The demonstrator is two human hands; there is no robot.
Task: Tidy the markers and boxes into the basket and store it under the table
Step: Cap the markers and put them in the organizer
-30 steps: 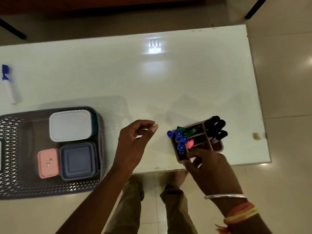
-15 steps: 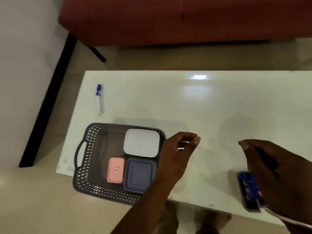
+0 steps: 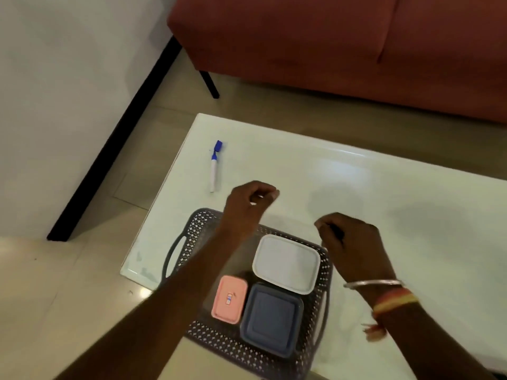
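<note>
Head swings left and the marker caddy drops out of sight! Left hand (image 3: 248, 204) and right hand (image 3: 352, 242) hover apart, loosely curled, seemingly empty, over the dark grey perforated plastic basket (image 3: 197, 229) on the glossy white counter (image 3: 397, 198). The loose blue-capped white marker (image 3: 214, 168) waits at eleven o'clock, likely next.

grey perforated basket (image 3: 208, 334), pink box (image 3: 230, 299), blue-capped marker (image 3: 214, 165)

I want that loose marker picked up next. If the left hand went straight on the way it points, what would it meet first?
Probably only bare table: the left hand points away and slightly right, so its line passes right of the marker. Its height above the table is unclear.
</note>
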